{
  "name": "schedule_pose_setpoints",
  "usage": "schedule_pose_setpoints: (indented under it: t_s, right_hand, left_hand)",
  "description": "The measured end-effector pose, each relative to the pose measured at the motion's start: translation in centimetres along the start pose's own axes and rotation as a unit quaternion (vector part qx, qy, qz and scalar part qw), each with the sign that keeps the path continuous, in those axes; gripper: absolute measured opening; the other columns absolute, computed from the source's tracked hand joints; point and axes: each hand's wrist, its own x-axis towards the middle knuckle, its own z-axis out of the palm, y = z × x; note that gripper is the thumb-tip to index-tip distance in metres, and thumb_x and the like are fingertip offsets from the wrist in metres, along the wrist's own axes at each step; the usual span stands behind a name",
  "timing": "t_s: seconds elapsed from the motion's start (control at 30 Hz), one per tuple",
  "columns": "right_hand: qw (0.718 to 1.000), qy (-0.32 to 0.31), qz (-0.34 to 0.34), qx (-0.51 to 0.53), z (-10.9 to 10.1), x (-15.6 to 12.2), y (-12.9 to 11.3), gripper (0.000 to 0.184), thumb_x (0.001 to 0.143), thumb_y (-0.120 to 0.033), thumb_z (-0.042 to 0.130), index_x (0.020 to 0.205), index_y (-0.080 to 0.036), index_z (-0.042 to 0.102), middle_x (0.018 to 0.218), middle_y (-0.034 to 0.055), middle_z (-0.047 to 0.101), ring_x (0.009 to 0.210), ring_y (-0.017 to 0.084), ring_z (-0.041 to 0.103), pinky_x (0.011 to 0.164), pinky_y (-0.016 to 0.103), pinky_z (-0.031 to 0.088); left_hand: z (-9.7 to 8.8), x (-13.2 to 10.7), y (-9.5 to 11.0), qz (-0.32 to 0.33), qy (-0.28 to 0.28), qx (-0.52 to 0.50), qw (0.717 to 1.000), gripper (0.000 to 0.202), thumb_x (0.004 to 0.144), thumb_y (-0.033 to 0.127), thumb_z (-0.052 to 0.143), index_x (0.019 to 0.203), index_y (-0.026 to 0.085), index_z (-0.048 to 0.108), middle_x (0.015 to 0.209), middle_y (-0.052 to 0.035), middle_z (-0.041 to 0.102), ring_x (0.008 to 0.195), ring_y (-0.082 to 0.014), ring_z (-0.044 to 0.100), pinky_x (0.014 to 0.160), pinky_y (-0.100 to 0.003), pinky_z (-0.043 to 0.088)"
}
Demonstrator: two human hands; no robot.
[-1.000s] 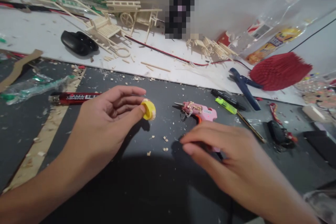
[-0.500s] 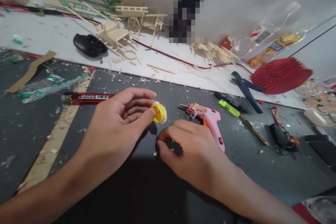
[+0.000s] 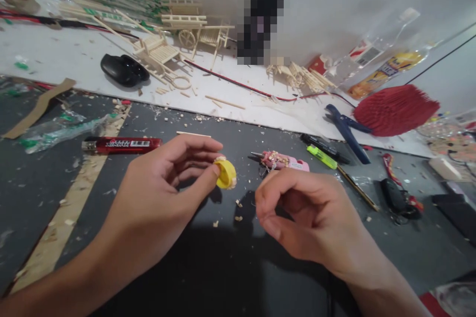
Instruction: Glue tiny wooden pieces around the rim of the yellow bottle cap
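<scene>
My left hand (image 3: 167,183) pinches a yellow bottle cap (image 3: 224,176) between thumb and fingers. The cap's hollow side faces me, and small pale wooden bits cling to its outer rim. To the right, my right hand (image 3: 305,208) hovers over the dark table with thumb and fingertips pressed together. Whatever lies between those fingertips, if anything, is too small to make out. Just behind it rests a pink glue gun (image 3: 284,160), its handle covered by the hand. Several wooden bits (image 3: 238,218) lie on the table between both hands.
A red marker (image 3: 122,145) lies on the left. Stick-built miniature furniture (image 3: 158,49) and a black case (image 3: 124,70) stand on the white board behind. To the right are a green highlighter (image 3: 322,157), blue pliers (image 3: 349,136), a pencil (image 3: 357,188) and keys (image 3: 396,195).
My right hand has moved right and lifted away, now covering the glue gun's handle and uncovering wooden bits on the table. My left hand still holds the cap, almost unmoved.
</scene>
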Motion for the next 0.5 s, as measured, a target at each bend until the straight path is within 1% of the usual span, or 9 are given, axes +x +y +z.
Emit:
schedule_pose_setpoints:
  t_s: [0.13,0.3,0.43,0.5]
  right_hand:
    - [1.0,-0.009,-0.023,0.001,-0.3,-0.2,0.1,0.018,0.09,-0.009,0.086,0.091,-0.027,0.087,0.083,-0.0022,0.078,0.07,0.009,0.066,0.065,0.015,0.054]
    - [0.999,-0.001,-0.024,0.028,-0.4,-0.4,0.2,0.019,0.091,-0.009,0.088,0.091,-0.028,0.088,0.084,-0.0022,0.079,0.072,0.009,0.067,0.066,0.014,0.054]
    - [0.996,0.008,0.016,0.092,-0.3,-0.5,0.4,0.029,0.085,-0.004,0.094,0.095,-0.03,0.087,0.084,-0.0042,0.078,0.075,0.009,0.07,0.07,0.016,0.057]
    - [0.992,0.01,0.041,0.122,-0.3,-0.5,0.4,0.025,0.085,-0.007,0.097,0.091,-0.03,0.088,0.084,-0.0028,0.081,0.075,0.01,0.072,0.07,0.017,0.058]
  left_hand:
    - [0.0,-0.4,-0.1,-0.006,-0.008,0.016,1.0,0.017,0.085,0.031,0.088,0.101,0.03,0.083,0.092,0.0039,0.085,0.077,-0.0139,0.084,0.069,-0.012,0.066]
    - [-0.2,-0.8,-0.5,-0.004,-0.009,0.048,0.999,0.017,0.088,0.034,0.086,0.104,0.03,0.083,0.093,0.0035,0.086,0.077,-0.0138,0.083,0.069,-0.012,0.066]
    - [-0.2,-1.0,-0.5,0.006,-0.019,0.071,0.997,0.017,0.093,0.037,0.086,0.108,0.03,0.083,0.096,0.0013,0.087,0.079,-0.0165,0.085,0.07,-0.015,0.068]
    - [-0.2,-1.1,-0.5,0.011,-0.021,0.081,0.996,0.014,0.095,0.038,0.084,0.108,0.032,0.083,0.097,0.0019,0.088,0.081,-0.0167,0.086,0.07,-0.015,0.067]
